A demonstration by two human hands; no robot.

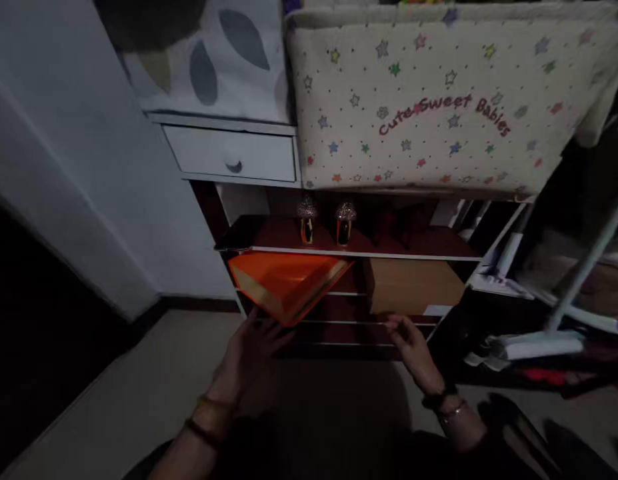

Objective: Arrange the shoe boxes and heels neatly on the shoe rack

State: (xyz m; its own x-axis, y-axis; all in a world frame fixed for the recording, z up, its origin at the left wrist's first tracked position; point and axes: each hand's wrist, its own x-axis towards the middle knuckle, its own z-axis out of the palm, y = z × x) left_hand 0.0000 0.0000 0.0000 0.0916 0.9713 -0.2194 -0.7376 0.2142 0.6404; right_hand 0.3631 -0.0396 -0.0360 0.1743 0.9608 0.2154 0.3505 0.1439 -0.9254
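Observation:
My left hand [253, 343] is open, its fingers spread just below the front corner of an orange box [283, 280]. Whether the fingertips touch that box, I cannot tell. The box lies at an angle on the shelf under the top board and juts out over the front edge. My right hand [411, 350] is beside the lower front of a brown cardboard box [413, 285], fingers loosely bent and apart, with nothing visible in them. On the board above, a pair of high-heeled shoes [326, 220] with glittery tops stands with the heels facing me.
The dark red rack [333, 308] has several boards with white edges. A white drawer [233, 157] and a cream fabric cover [439, 113] with stars sit above it. At the right stand white metal bars [583, 267] and cluttered dark items. A white wall [153, 200] borders the left.

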